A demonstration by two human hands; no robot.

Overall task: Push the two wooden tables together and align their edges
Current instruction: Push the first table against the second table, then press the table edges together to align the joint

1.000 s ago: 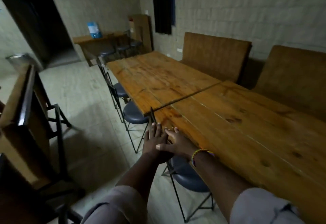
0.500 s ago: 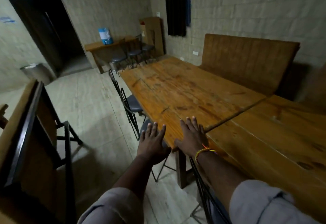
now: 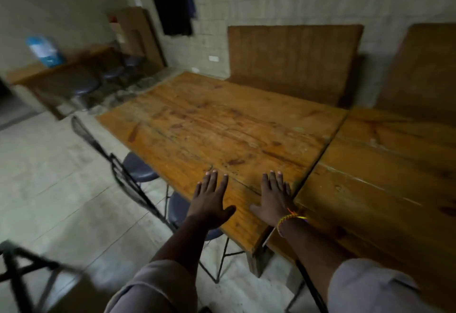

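Observation:
Two wooden tables stand end to end, with a thin dark seam between them. The far table (image 3: 222,120) fills the middle of the view; the near table (image 3: 385,179) runs off to the right. At the front the far table's corner juts out past the near table's side edge. My left hand (image 3: 209,201) lies flat, fingers spread, on the far table's near edge. My right hand (image 3: 274,196), with a beaded wristband, lies flat on the same table beside the seam. Neither hand holds anything.
Dark round stools (image 3: 138,167) with wire backs are tucked along the tables' left side. Brown padded bench backs (image 3: 293,61) line the wall behind. A side table (image 3: 51,73) with a blue jug (image 3: 45,51) stands far left. A dark metal frame (image 3: 17,278) sits bottom left.
My view has swung right and moved closer to the far table. Both hands went from the near table's corner onto the far table and now lie flat on its top.

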